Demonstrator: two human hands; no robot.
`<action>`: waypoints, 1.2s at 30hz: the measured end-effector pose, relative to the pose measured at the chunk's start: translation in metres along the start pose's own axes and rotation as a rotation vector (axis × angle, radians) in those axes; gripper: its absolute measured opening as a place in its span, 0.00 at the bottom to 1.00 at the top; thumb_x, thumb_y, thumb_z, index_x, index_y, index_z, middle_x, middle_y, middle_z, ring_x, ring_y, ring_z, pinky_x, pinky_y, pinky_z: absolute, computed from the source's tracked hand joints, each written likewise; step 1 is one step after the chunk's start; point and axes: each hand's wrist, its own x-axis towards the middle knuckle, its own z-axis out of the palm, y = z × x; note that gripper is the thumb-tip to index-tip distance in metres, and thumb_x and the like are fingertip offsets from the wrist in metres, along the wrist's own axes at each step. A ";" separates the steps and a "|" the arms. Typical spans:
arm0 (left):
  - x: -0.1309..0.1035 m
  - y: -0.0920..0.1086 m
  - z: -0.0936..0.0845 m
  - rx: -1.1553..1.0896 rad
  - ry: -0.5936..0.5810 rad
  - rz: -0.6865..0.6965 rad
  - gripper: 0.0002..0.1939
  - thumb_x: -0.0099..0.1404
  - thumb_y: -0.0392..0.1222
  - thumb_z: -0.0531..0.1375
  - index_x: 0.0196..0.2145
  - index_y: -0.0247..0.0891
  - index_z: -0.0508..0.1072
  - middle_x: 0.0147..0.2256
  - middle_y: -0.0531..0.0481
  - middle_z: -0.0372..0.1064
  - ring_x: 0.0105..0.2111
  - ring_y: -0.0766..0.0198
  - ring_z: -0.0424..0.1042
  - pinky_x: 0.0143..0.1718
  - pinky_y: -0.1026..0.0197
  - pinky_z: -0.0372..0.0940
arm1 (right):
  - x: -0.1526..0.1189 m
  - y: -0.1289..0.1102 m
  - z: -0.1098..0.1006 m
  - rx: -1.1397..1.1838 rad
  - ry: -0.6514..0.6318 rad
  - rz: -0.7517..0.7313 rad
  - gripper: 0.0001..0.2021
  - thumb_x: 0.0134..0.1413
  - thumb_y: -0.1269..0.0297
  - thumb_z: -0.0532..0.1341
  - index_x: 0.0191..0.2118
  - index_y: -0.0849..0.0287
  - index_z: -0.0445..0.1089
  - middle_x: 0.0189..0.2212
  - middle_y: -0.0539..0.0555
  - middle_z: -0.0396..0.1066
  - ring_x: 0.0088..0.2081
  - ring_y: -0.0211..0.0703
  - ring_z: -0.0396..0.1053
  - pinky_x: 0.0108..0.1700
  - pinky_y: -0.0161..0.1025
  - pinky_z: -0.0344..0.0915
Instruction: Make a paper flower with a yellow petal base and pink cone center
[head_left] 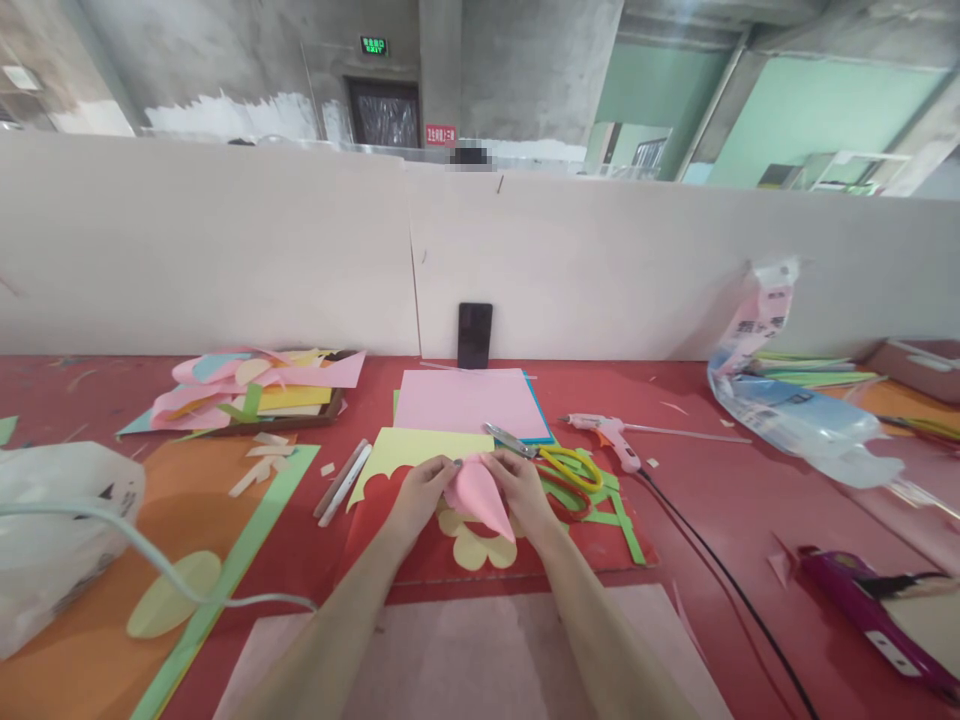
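Between my two hands is a piece of pink paper [480, 492], curled into a cone whose point faces down and to the right. My left hand [424, 492] pinches its left edge, while the fingers of my right hand [519, 480] close on its upper right side. Below it, cream scalloped paper cutouts [484, 550] lie on a red sheet [420, 568]. Scissors [574, 468] with yellow and red handles rest just right of my right hand. A pale yellow sheet [409, 450] with a scalloped edge lies behind my left hand.
A pink glue gun [615, 438] with a black cord lies to the right. Two markers [346, 485] are at left, near a tray of paper scraps [330, 408]. A phone [475, 335] leans on the white partition [577, 270]. A purple tool [870, 610] sits at far right.
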 end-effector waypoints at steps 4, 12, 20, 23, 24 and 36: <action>0.000 -0.001 0.000 0.021 -0.012 0.013 0.17 0.52 0.50 0.57 0.16 0.37 0.59 0.16 0.58 0.54 0.20 0.70 0.54 0.22 0.67 0.50 | -0.002 -0.003 0.001 0.001 -0.020 -0.008 0.14 0.48 0.54 0.59 0.28 0.61 0.70 0.24 0.49 0.66 0.27 0.37 0.62 0.30 0.33 0.57; -0.002 0.004 0.001 0.017 -0.025 -0.009 0.14 0.51 0.50 0.59 0.20 0.36 0.66 0.18 0.56 0.60 0.20 0.70 0.58 0.21 0.68 0.53 | -0.002 -0.003 0.001 -0.028 -0.037 -0.011 0.14 0.48 0.54 0.59 0.24 0.62 0.67 0.20 0.48 0.62 0.24 0.34 0.57 0.26 0.32 0.54; 0.001 0.000 -0.003 -0.073 0.035 -0.027 0.16 0.52 0.53 0.58 0.20 0.36 0.63 0.17 0.59 0.57 0.17 0.72 0.56 0.20 0.68 0.51 | -0.001 -0.001 0.003 -0.029 -0.027 0.005 0.16 0.49 0.52 0.57 0.28 0.61 0.69 0.21 0.48 0.64 0.23 0.35 0.60 0.24 0.32 0.56; 0.000 0.000 -0.002 -0.071 0.051 -0.028 0.16 0.51 0.53 0.58 0.21 0.36 0.64 0.17 0.59 0.58 0.17 0.72 0.56 0.20 0.68 0.51 | -0.001 0.001 0.003 -0.036 -0.035 0.023 0.16 0.48 0.51 0.58 0.27 0.61 0.68 0.18 0.47 0.62 0.20 0.34 0.58 0.21 0.32 0.55; 0.000 0.001 -0.002 -0.065 0.053 -0.028 0.16 0.51 0.53 0.59 0.21 0.36 0.65 0.17 0.58 0.58 0.18 0.72 0.56 0.20 0.68 0.51 | -0.001 0.001 0.003 -0.036 -0.037 0.024 0.16 0.48 0.51 0.58 0.26 0.61 0.68 0.18 0.47 0.62 0.20 0.34 0.58 0.21 0.32 0.55; 0.001 -0.002 -0.002 -0.044 0.067 -0.034 0.17 0.51 0.54 0.59 0.22 0.36 0.65 0.17 0.58 0.58 0.18 0.71 0.55 0.19 0.68 0.50 | -0.003 -0.004 0.004 -0.030 -0.048 0.004 0.15 0.50 0.53 0.57 0.30 0.61 0.70 0.22 0.49 0.65 0.25 0.36 0.61 0.25 0.32 0.58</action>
